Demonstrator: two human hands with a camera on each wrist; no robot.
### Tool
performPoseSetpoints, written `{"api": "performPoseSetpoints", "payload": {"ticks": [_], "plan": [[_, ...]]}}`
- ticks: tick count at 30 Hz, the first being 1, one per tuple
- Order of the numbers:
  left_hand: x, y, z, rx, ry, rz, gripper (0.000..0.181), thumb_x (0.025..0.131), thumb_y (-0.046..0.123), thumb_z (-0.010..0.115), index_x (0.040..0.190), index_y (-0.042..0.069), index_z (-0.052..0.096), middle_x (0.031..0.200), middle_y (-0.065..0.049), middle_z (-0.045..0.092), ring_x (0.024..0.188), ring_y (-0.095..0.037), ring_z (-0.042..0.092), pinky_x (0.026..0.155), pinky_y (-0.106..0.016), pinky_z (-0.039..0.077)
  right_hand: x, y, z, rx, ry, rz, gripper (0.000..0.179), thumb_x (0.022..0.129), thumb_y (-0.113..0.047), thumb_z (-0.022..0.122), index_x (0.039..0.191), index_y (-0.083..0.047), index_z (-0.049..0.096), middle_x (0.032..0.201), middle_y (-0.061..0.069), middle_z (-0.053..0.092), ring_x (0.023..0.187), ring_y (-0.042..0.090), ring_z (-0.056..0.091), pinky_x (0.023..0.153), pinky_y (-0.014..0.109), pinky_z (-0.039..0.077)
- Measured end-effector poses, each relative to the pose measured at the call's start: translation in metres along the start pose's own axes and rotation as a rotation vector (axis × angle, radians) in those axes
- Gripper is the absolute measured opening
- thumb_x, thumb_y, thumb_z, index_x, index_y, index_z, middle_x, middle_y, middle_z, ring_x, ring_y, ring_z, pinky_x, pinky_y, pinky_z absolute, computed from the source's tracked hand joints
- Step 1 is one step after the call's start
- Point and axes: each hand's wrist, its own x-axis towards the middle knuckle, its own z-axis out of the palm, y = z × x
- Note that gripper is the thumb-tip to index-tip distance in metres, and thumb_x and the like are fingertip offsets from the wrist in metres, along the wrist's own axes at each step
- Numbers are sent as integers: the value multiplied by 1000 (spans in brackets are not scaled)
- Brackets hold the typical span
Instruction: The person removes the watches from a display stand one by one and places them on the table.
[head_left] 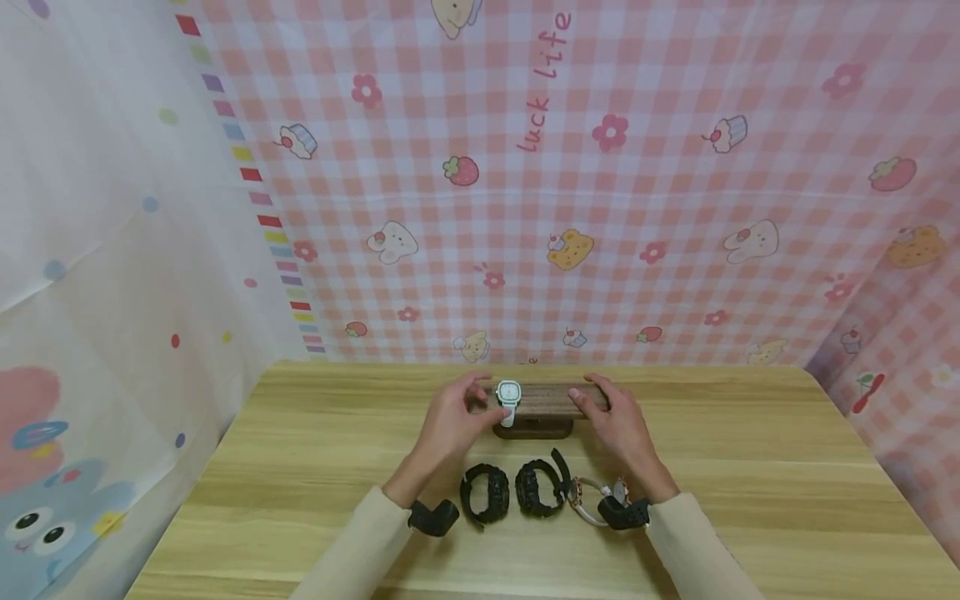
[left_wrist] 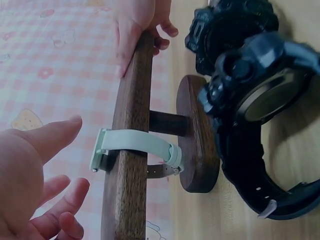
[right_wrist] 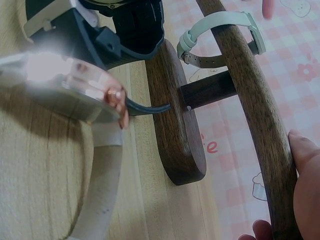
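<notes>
A mint-green wristwatch (head_left: pixel 508 393) with a squarish case is buckled around the left part of a dark wooden watch stand's bar (head_left: pixel 543 402). A short post joins the bar to its rounded base (left_wrist: pixel 200 145). My left hand (head_left: pixel 453 417) hovers beside the watch, its fingers loosely spread; the left wrist view shows a gap between those fingers and the watch case (left_wrist: pixel 98 150). At the bar's right end my right hand (head_left: pixel 621 423) grips the wood, thumb (right_wrist: pixel 301 147) on one side and fingertips (right_wrist: pixel 261 229) on the other.
In front of the stand lie two black chunky sports watches (head_left: pixel 487 493) (head_left: pixel 537 488). Right of them is a white-strapped watch with a rose-gold case (head_left: pixel 576 493), partly behind the right wrist's black device (head_left: pixel 625 513). A pink checked cloth (head_left: pixel 525 275) hangs behind the wooden table (head_left: pixel 337 467).
</notes>
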Motion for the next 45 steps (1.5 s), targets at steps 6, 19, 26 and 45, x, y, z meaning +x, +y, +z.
{"api": "performPoseSetpoints", "payload": {"ticks": [6,19,26,45], "plan": [[12,-2,5,79,5,0,65,75,26,88,131,5,61,91,-4,66,84,-20,61,76,-32,52,0,2,1,0,-5,7,62,99,-47,56,143,-5,50,141,31,47,130,48,44,106,62,35],[24,-1,19,255,31,-15,69,70,41,89,128,12,65,82,3,64,83,-19,57,97,-51,33,1,4,2,-6,-23,32,63,99,-51,54,145,-8,49,142,30,46,130,47,43,106,62,35],[22,-3,23,282,67,5,61,71,41,88,122,14,68,80,5,64,78,-15,54,82,-38,30,1,4,2,-8,-19,29,64,99,-51,54,145,-8,49,142,30,46,131,47,43,107,62,34],[19,-5,27,247,134,52,44,73,34,88,110,14,74,76,3,64,77,-17,55,76,-36,27,2,5,2,-8,-19,24,63,99,-51,55,144,-7,50,142,30,47,130,47,44,107,61,35]]}}
